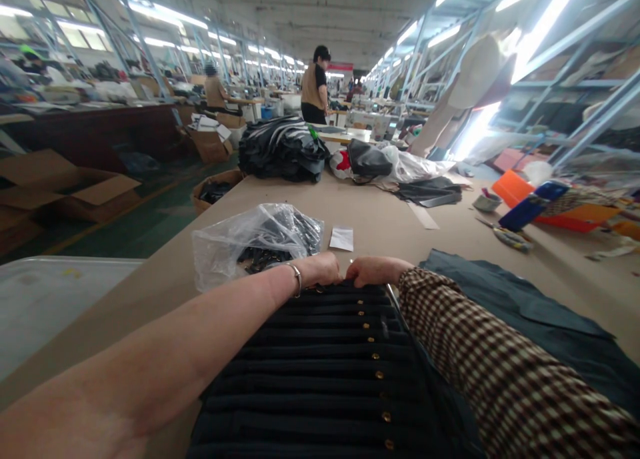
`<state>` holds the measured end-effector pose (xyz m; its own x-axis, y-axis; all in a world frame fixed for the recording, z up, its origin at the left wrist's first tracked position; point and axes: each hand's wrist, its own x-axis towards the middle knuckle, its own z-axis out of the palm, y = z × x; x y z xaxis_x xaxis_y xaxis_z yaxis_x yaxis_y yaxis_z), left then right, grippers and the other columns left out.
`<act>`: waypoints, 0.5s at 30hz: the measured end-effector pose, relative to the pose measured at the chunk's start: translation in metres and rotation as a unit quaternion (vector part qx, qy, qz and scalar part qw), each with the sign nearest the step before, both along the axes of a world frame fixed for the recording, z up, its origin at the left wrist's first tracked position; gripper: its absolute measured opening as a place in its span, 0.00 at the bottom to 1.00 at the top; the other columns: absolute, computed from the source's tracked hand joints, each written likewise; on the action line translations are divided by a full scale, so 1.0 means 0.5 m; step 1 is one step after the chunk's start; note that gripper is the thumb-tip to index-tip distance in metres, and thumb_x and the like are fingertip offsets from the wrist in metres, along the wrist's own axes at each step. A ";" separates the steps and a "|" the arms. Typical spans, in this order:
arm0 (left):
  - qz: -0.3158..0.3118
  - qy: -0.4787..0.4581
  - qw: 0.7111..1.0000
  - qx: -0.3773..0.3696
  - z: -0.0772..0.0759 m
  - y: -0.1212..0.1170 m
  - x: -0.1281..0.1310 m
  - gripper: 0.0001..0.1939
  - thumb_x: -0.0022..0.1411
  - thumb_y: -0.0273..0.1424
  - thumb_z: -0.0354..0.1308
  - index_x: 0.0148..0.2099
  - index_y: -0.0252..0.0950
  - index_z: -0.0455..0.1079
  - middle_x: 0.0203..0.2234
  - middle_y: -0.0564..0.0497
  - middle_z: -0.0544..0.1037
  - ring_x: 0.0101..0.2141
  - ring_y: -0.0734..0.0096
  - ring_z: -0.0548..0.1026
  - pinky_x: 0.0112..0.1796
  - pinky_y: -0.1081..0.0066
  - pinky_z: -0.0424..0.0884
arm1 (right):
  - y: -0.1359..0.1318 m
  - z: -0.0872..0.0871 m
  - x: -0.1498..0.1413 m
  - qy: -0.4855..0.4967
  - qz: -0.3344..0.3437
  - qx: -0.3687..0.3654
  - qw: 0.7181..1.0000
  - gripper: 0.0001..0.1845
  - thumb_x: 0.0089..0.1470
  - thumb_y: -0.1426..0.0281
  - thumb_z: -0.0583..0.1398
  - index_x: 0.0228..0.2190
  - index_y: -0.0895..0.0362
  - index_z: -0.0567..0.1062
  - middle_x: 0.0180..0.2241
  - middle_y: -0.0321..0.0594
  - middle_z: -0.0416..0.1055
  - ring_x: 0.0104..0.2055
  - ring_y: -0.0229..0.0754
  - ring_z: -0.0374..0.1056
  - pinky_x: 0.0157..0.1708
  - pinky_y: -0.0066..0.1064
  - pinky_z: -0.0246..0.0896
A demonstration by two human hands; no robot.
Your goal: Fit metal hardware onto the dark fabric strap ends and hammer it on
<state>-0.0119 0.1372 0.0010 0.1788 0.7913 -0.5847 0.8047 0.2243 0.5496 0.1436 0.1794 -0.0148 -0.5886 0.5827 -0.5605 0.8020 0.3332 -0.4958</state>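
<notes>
Dark fabric pieces (310,369) lie overlapped in a long row in front of me, with gold-coloured metal fittings in a line along their right part. At the far end of this row, my left hand (327,269) is closed, its fingertips pointing right. Close beside it, my right hand (375,271) is closed in a pinch at the edge of the farthest piece. What the fingers hold is too small and partly hidden. Just beyond my left wrist lies a clear plastic bag (215,249) with small dark and gold-coloured parts. A small white paper (341,239) lies past my hands.
Dark sheets (520,305) lie right of my right sleeve. Farther right are scissors (510,237), a blue box-like object (533,205) and an orange holder (575,215). A stack of dark pieces (283,151) stands at the table's far end. A person (314,89) stands beyond.
</notes>
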 end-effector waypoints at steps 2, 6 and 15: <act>0.007 -0.015 1.000 0.010 -0.004 0.000 -0.002 0.16 0.63 0.37 0.54 0.51 0.36 0.67 0.48 0.46 0.71 0.45 0.63 0.72 0.44 0.58 0.71 | -0.002 0.005 -0.004 -0.003 -0.011 0.001 1.000 0.16 0.35 0.79 0.57 0.27 0.56 0.80 0.21 0.33 0.74 0.24 0.37 0.66 0.25 0.26 0.58; 0.013 -0.038 0.999 0.031 -0.012 0.000 -0.011 0.16 0.63 0.37 0.54 0.51 0.36 0.67 0.48 0.47 0.71 0.45 0.62 0.72 0.44 0.58 0.71 | -0.009 0.002 -0.006 0.005 -0.045 -0.014 0.999 0.14 0.36 0.79 0.57 0.26 0.57 0.79 0.21 0.33 0.74 0.23 0.36 0.65 0.25 0.26 0.58; 0.042 -0.072 0.994 0.067 -0.002 -0.002 -0.040 0.09 0.60 0.35 0.59 0.35 0.32 0.70 0.29 0.53 0.74 0.29 0.73 0.72 0.30 0.72 0.70 | -0.020 -0.009 0.002 0.088 -0.138 -0.034 0.986 0.11 0.38 0.79 0.57 0.25 0.58 0.77 0.18 0.33 0.71 0.20 0.34 0.63 0.23 0.25 0.58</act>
<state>-0.0318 0.1362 0.0002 0.1828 0.8764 -0.4456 0.6966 0.2043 0.6878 0.1446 0.1692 -0.0194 -0.5041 0.6984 -0.5080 0.7572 0.0747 -0.6489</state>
